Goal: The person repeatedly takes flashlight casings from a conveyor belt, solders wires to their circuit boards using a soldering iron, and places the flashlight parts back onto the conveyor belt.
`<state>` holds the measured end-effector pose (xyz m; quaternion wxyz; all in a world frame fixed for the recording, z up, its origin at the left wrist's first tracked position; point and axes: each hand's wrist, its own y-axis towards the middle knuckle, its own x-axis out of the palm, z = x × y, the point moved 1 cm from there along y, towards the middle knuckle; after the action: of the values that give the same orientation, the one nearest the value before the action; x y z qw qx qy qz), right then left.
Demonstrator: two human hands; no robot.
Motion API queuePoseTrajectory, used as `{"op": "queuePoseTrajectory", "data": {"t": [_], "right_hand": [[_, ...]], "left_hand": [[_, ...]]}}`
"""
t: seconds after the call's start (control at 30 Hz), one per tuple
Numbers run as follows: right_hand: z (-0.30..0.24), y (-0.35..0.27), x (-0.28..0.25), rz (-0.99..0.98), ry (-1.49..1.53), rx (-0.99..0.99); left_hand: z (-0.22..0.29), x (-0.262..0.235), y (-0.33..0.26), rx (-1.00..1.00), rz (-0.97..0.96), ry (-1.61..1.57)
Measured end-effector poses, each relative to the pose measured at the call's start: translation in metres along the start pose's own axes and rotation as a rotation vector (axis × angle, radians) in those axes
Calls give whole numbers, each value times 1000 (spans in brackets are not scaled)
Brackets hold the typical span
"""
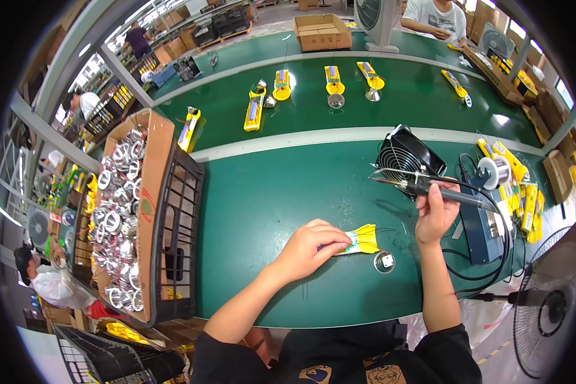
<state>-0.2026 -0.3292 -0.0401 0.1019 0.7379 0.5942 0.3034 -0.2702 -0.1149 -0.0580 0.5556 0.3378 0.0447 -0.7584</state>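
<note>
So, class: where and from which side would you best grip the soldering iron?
Grip the soldering iron on its dark handle, from below, as the right hand does. The thin metal tip points left toward the small fan, and the cord trails off right.

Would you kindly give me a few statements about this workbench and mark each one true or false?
1. The right hand holds a soldering iron. True.
2. The left hand rests on a red flashlight. False: it presses on a yellow flashlight part lying on the green table.
3. A small round silver piece lies beside the yellow part. True.
4. The black fan stands to the person's left. False: it stands ahead on the right, behind the iron.
5. A cardboard box of shiny reflectors sits to the left. True.
</note>
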Motion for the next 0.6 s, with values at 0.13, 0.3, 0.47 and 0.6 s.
{"op": "queuePoseTrajectory", "data": {"t": [0.13, 0.3, 0.47, 0.6], "right_hand": [[-5, 4, 2, 14, 199, 97], [-1, 3, -2, -5, 113, 117], [1, 0, 2, -10, 59, 104], [-2, 2, 3, -23, 89, 163]], "left_hand": [[-2, 8, -7, 31, 77, 31], [-5, 12, -12, 18, 192, 23], [-8, 13, -14, 41, 317, 80], [-14, 15, -15, 6, 297, 35]]}}
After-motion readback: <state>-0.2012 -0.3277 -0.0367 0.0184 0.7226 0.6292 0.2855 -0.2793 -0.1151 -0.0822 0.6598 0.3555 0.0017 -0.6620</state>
